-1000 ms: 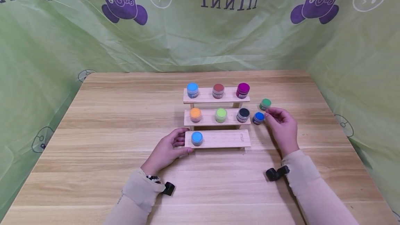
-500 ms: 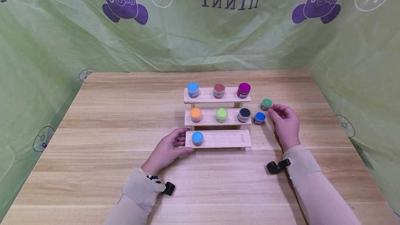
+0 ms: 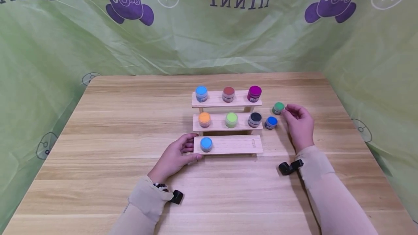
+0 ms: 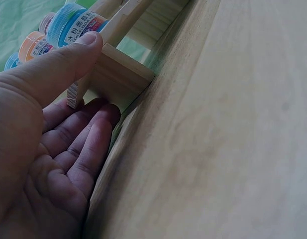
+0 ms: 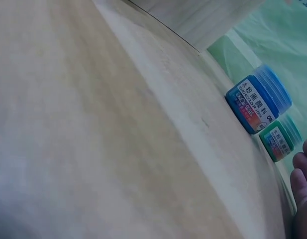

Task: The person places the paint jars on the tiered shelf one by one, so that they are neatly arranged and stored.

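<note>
A wooden three-step rack [image 3: 233, 144] stands on the table, carrying small jars of gouache paint. My left hand [image 3: 176, 156] grips the left end of its lowest step, thumb at the front edge, fingers behind; the left wrist view shows this thumb [image 4: 68, 59] beside a light blue paint jar [image 4: 73, 25]. That jar sits alone on the lowest step. To the right of the rack, a green paint jar [image 3: 278, 108] and a dark blue paint jar [image 3: 270, 123] stand upright on the table. My right hand [image 3: 299, 126], fingers loosely bent, has its fingertips right beside the green jar and holds nothing.
The middle step bears an orange jar [image 3: 204, 119], a light green jar [image 3: 231, 120] and a black jar [image 3: 254, 119]. On the top step are a blue jar [image 3: 201, 94], a brown jar [image 3: 228, 94] and a purple jar [image 3: 254, 94]. Green cloth [image 3: 183, 46] surrounds the table.
My right hand has moved away from the dark blue jar, slightly back and to the right, to beside the green jar. The left hand and the rack have stayed in place.
</note>
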The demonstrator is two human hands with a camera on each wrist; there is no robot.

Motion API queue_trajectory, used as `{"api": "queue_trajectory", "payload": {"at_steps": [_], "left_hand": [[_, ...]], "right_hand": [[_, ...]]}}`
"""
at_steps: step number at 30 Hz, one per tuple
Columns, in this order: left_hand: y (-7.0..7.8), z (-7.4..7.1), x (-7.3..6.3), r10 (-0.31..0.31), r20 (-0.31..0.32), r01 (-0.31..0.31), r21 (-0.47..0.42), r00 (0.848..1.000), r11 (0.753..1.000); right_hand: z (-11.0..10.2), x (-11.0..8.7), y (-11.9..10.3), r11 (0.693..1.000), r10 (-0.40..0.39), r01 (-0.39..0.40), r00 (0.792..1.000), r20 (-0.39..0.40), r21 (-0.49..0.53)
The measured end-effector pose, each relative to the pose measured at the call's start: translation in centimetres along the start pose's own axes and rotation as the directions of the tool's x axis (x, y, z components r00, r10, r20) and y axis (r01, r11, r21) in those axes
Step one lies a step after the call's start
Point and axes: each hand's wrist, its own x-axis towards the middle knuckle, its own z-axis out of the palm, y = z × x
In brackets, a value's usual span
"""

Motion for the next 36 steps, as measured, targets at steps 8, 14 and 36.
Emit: {"api": "queue_trajectory", "payload": {"at_steps": [8, 14, 36], "left_hand": [[0.0, -0.1, 0.0, -0.003, 0.007, 0.003, 0.009, 1.000, 1.000], [0.3, -0.1, 0.0, -0.012, 0.001, 0.011, 0.014, 1.000, 1.000], [-0.1, 0.0, 0.1, 0.002, 0.007, -0.002, -0.018, 1.000, 1.000]], "right_hand": [[0.2, 0.6, 0.1, 1.000, -0.023, 0.023, 1.000, 0.020, -0.013], [0.2, 1.2, -0.2, 0.995, -0.020, 0.028, 0.996, 0.083, -0.098], [0.1, 1.6, -0.5, 0.964, 0.023, 0.032, 0.978, 0.206, -0.263]]}}
